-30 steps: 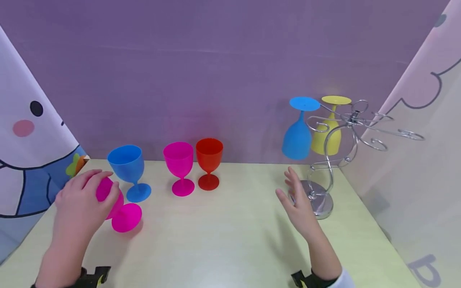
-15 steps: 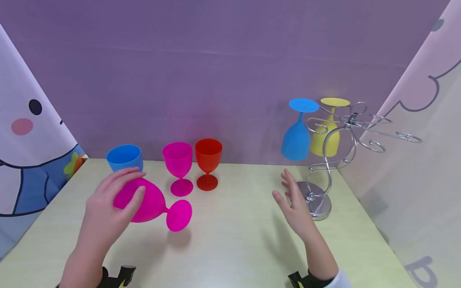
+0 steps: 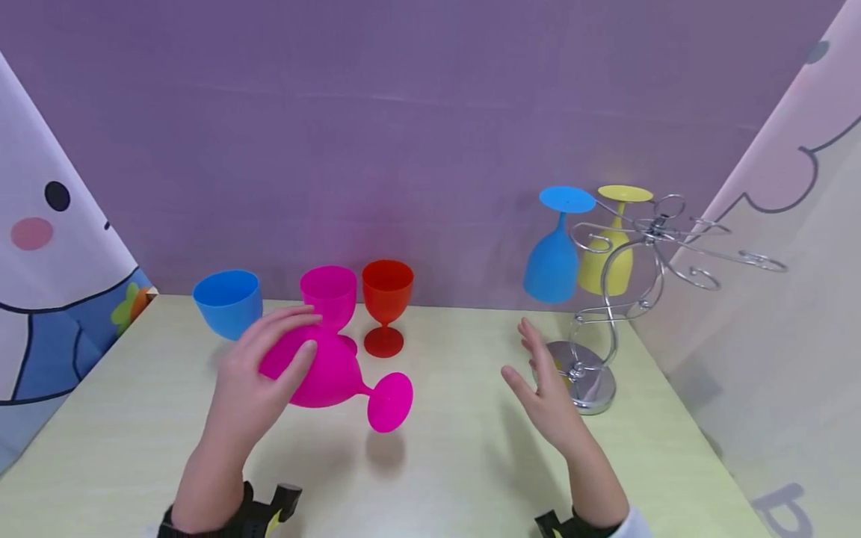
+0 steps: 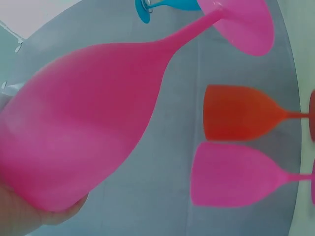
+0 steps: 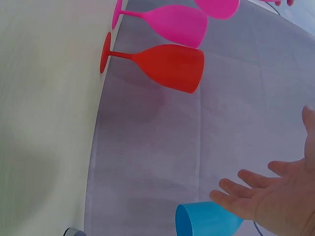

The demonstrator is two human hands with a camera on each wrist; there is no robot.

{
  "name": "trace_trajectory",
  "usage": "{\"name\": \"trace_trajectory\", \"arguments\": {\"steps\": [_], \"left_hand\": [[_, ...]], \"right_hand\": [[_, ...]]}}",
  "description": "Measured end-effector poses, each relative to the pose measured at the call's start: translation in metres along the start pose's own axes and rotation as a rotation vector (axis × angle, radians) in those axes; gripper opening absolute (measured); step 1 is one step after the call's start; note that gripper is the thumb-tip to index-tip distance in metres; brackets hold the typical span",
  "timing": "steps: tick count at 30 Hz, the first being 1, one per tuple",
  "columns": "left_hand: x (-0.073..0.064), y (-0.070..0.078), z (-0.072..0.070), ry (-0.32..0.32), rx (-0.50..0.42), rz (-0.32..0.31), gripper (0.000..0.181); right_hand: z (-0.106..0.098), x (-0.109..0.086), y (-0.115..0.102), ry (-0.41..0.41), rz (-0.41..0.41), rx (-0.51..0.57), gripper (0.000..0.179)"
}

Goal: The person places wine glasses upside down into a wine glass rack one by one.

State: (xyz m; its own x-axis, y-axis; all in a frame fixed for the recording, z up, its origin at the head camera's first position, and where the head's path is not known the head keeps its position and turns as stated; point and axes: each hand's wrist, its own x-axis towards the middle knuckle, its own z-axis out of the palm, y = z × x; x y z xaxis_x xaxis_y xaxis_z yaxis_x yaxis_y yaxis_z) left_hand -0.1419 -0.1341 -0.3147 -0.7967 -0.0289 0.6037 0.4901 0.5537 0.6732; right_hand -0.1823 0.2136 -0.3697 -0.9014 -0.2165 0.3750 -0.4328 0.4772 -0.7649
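My left hand [image 3: 258, 381] grips a magenta goblet [image 3: 332, 377] by its bowl, clear of the table. The goblet lies tilted on its side, its foot pointing right. In the left wrist view the goblet's bowl [image 4: 88, 113] fills much of the picture, with a thumb underneath. Behind it stand a second magenta goblet [image 3: 328, 291], partly covered, and a red goblet [image 3: 386, 288]. Left of them is a blue goblet [image 3: 229, 302], its foot hidden by my hand. Holding nothing, my right hand [image 3: 551, 403] hovers with fingers spread beside the metal rack [image 3: 595, 396].
From the rack's wire arms a blue goblet [image 3: 551, 265] and a yellow goblet [image 3: 622, 194] hang upside down. Several curled arms extend toward the right. A purple backdrop [image 3: 430, 149] rises behind the pale table [image 3: 457, 463], and printed panels flank it.
My left hand has carried the magenta goblet rightward from beside the blue goblet, and its foot has swung out to the right. The right hand has barely moved.
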Motion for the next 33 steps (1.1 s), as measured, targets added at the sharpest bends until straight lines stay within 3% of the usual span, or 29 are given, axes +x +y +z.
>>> {"name": "trace_trajectory", "arguments": {"steps": [13,25,30,33], "left_hand": [[0.004,-0.001,0.011,-0.004,-0.180,-0.088,0.038],[0.012,-0.005,0.024,0.083,-0.707,-0.343,0.036],[0.012,-0.005,0.035,0.094,-0.886,-0.415,0.039],[0.009,-0.003,0.041,0.071,-0.976,-0.490,0.042]], "right_hand": [[0.001,-0.003,-0.006,-0.074,-0.108,0.002,0.073],[0.000,-0.005,-0.009,-0.124,-0.205,0.008,0.085],[0.002,-0.006,-0.009,-0.172,-0.265,-0.005,0.103],[0.002,-0.006,-0.011,-0.189,-0.282,-0.011,0.111]]}}
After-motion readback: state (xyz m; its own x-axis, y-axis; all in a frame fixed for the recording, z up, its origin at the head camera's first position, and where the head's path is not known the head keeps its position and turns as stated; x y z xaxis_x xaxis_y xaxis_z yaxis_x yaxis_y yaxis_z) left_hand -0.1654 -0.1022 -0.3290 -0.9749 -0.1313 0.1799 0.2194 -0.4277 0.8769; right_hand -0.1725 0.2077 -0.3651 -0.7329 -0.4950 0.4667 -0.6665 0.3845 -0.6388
